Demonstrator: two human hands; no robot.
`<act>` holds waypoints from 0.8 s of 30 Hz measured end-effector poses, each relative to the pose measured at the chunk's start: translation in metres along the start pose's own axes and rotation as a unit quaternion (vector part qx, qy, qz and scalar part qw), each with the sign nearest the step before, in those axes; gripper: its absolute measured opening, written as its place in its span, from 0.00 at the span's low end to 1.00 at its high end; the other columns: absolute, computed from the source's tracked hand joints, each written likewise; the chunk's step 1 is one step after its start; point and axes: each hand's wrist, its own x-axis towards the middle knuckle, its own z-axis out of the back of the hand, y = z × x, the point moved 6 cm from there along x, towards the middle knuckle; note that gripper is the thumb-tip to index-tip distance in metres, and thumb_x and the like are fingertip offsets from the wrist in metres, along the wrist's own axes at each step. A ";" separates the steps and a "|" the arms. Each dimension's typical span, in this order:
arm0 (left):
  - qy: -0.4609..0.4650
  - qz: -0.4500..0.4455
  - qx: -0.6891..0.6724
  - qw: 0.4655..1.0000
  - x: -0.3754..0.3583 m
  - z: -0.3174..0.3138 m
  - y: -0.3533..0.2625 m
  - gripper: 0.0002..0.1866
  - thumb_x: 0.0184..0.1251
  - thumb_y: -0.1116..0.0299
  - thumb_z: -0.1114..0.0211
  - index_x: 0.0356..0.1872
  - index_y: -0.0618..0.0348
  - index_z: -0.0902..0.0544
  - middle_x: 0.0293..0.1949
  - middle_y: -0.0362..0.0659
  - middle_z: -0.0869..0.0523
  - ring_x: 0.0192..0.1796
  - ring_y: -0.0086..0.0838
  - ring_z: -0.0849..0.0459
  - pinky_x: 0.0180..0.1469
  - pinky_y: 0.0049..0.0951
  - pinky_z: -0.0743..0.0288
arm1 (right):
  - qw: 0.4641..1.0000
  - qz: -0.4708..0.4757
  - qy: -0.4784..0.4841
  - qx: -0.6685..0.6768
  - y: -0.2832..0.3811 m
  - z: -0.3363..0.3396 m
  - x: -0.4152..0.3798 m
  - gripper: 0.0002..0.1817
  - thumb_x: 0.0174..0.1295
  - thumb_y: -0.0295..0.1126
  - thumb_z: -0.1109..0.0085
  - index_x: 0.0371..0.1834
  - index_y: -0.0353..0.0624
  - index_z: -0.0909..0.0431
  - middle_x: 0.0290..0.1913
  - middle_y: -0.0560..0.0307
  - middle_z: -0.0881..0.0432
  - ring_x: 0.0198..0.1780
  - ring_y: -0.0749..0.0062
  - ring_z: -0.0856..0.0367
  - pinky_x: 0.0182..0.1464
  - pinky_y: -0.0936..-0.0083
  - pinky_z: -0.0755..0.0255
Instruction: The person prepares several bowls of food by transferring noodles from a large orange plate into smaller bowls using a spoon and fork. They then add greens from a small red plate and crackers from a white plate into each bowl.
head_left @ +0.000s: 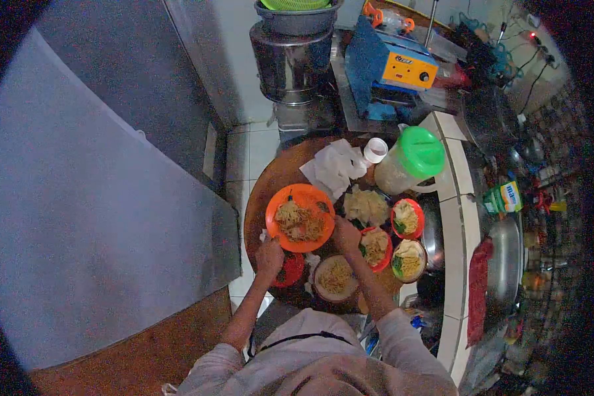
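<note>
An orange plate (301, 245) of noodles (303, 223) is held between my two hands over the round wooden table. My left hand (269, 256) is closed on its lower left rim, above a red bowl (290, 269). On the plate's right side, my right hand (346, 233) grips the rim. A bowl of noodles (335, 276) lies below the plate. Right of my right hand are a red bowl with noodles (375, 249), another red bowl (408, 219), a bowl with noodles and greens (409, 260) and a plate of pale food (366, 206).
White paper (330, 167), a white cup (375, 150) and a jug with a green lid (421, 153) stand at the table's back. A tiled counter edge (452, 231) borders the right side. Behind are a blue machine (393, 66) and a metal pot (292, 63).
</note>
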 end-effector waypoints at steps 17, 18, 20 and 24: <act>-0.024 -0.064 0.065 0.996 0.024 -0.031 0.014 0.13 0.49 0.71 0.46 0.38 0.59 0.23 0.38 0.52 0.24 0.30 0.43 0.21 0.29 0.41 0.25 | 0.995 -0.031 0.098 -0.018 0.008 -0.043 0.005 0.20 0.48 0.48 0.48 0.30 0.40 0.23 0.25 0.45 0.24 0.28 0.52 0.24 0.32 0.59 0.31; -0.020 -0.063 0.059 0.996 0.024 -0.032 0.015 0.14 0.49 0.71 0.47 0.39 0.58 0.24 0.38 0.51 0.24 0.30 0.43 0.21 0.30 0.41 0.25 | 0.995 -0.027 0.100 0.016 0.008 -0.042 0.005 0.20 0.48 0.48 0.48 0.30 0.40 0.23 0.25 0.45 0.24 0.29 0.51 0.24 0.33 0.59 0.31; -0.014 -0.062 0.064 0.996 0.024 -0.035 0.019 0.15 0.49 0.71 0.47 0.41 0.57 0.24 0.38 0.51 0.24 0.31 0.43 0.21 0.31 0.42 0.26 | 0.993 -0.023 0.101 0.050 0.009 -0.040 0.005 0.21 0.48 0.48 0.48 0.31 0.40 0.22 0.25 0.44 0.23 0.30 0.51 0.24 0.33 0.58 0.31; -0.014 -0.049 0.046 0.998 0.020 -0.023 0.013 0.13 0.53 0.71 0.50 0.39 0.60 0.23 0.31 0.55 0.21 0.31 0.46 0.22 0.34 0.44 0.29 | 0.995 -0.030 0.089 0.038 0.003 -0.038 0.002 0.20 0.50 0.47 0.50 0.34 0.42 0.22 0.29 0.44 0.23 0.32 0.51 0.24 0.35 0.59 0.31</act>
